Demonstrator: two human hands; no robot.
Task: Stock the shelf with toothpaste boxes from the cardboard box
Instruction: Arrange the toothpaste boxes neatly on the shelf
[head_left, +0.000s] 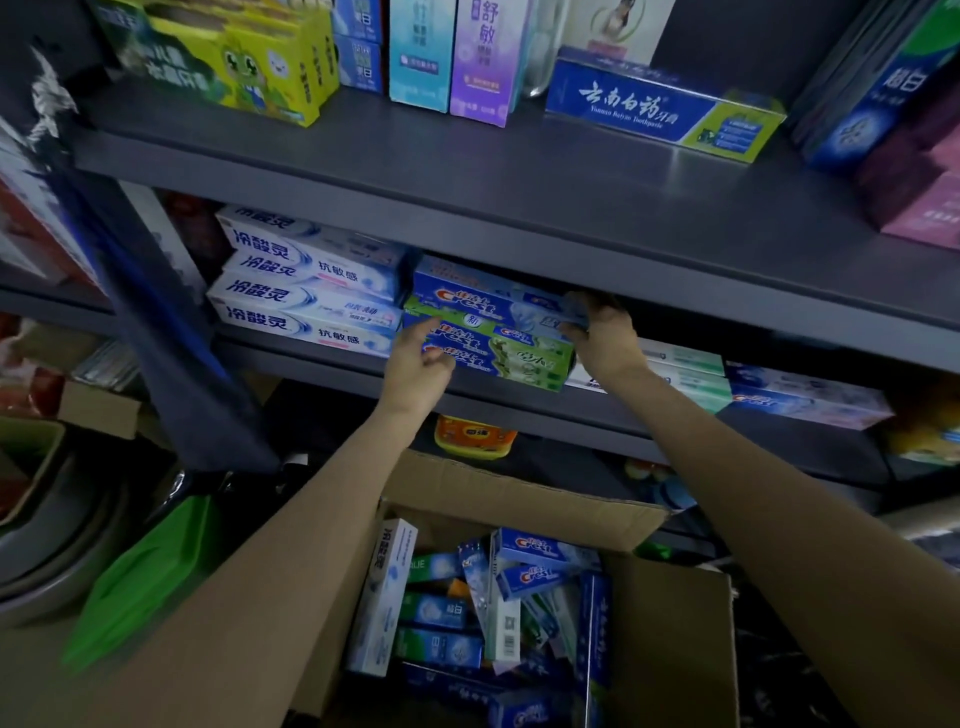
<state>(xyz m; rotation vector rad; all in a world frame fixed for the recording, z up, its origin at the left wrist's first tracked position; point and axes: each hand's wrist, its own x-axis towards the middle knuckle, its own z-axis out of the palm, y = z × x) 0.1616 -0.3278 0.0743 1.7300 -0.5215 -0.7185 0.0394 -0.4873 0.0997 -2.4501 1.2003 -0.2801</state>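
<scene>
A blue Crest toothpaste box (488, 301) lies on top of two green Crest boxes (509, 358) on the middle shelf (649, 415). My right hand (605, 338) grips the right end of the blue box. My left hand (418, 366) is at the left end of the green boxes, fingers loosely curled and touching them. Below, the open cardboard box (675, 623) holds several more toothpaste boxes (519, 587) lying jumbled.
Several white toothpaste boxes (306, 291) are stacked left of the Crest stack; pale boxes (753, 389) lie to its right. The upper shelf (467, 171) carries upright boxes and a blue flat box (660, 109). A green tray (145, 577) leans at lower left.
</scene>
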